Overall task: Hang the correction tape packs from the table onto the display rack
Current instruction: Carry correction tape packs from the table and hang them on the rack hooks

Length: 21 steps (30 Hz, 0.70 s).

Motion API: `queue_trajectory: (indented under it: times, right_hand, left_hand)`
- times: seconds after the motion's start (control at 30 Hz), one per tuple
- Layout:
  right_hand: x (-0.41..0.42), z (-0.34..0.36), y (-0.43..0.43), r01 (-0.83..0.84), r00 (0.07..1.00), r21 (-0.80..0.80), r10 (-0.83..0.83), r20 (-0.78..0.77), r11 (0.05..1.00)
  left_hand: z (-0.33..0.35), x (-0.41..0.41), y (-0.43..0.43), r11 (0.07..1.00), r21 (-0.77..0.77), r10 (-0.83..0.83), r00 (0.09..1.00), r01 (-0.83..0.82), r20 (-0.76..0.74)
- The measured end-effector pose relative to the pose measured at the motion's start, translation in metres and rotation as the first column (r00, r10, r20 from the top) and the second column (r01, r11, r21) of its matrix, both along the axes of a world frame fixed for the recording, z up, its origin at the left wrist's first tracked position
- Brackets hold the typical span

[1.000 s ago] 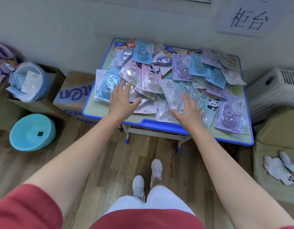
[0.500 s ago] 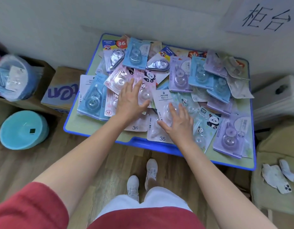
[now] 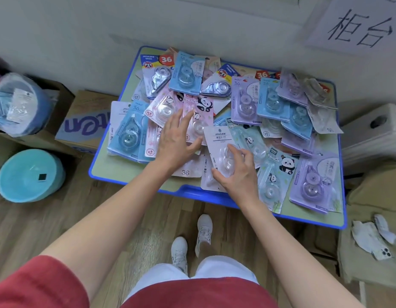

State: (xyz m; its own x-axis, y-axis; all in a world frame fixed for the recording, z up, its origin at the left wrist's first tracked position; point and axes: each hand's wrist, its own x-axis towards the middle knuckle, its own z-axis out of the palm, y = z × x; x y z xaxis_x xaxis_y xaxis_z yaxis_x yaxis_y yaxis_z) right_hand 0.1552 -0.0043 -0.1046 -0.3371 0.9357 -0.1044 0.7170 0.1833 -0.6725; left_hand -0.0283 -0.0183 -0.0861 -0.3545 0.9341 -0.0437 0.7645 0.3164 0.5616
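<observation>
Many correction tape packs in blue, pink, purple and white lie heaped on a low blue-rimmed table (image 3: 99, 168). My left hand (image 3: 174, 138) rests flat with fingers spread on a pink panda pack (image 3: 198, 107) near the middle of the heap. Closer to the front edge, my right hand (image 3: 237, 172) curls around a white pack (image 3: 218, 138), thumb at its left edge and fingers over its clear blister. A green panda pack (image 3: 279, 165) lies just right of that hand. No display rack is in view.
Left of the table stand a cardboard box (image 3: 81, 123), a plastic bag of more packs (image 3: 17, 103) and a teal basin (image 3: 25, 176) on the floor. A white appliance (image 3: 374, 134) and a cushion with a phone (image 3: 380, 252) are on the right.
The view has moved closer to the table. My right hand went from lying flat on the white pack to curling its fingers and thumb around it. My left hand slid slightly forward over the pink pack.
</observation>
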Motion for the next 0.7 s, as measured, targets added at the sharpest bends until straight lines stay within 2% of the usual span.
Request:
queue_trajectory:
  times: [0.37, 0.53, 0.7]
  right_hand:
    - [-0.001, 0.03, 0.015, 0.044, 0.959, -0.088, -0.067, -0.274, 0.995]
    - [-0.006, 0.041, 0.023, 0.006, 0.96, -0.051, -0.019, -0.278, 0.999]
    - [-0.002, 0.044, 0.034, 0.067, 0.973, 0.004, -0.064, -0.22, 0.998]
  left_hand:
    - [0.008, -0.005, -0.01, 0.998, 0.033, 0.049, 0.998, -0.05, 0.032]
    - [0.012, -0.005, -0.008, 0.998, 0.037, 0.053, 0.998, -0.054, 0.024]
    - [0.012, 0.001, 0.0, 0.999, 0.0, 0.046, 0.999, -0.046, 0.019]
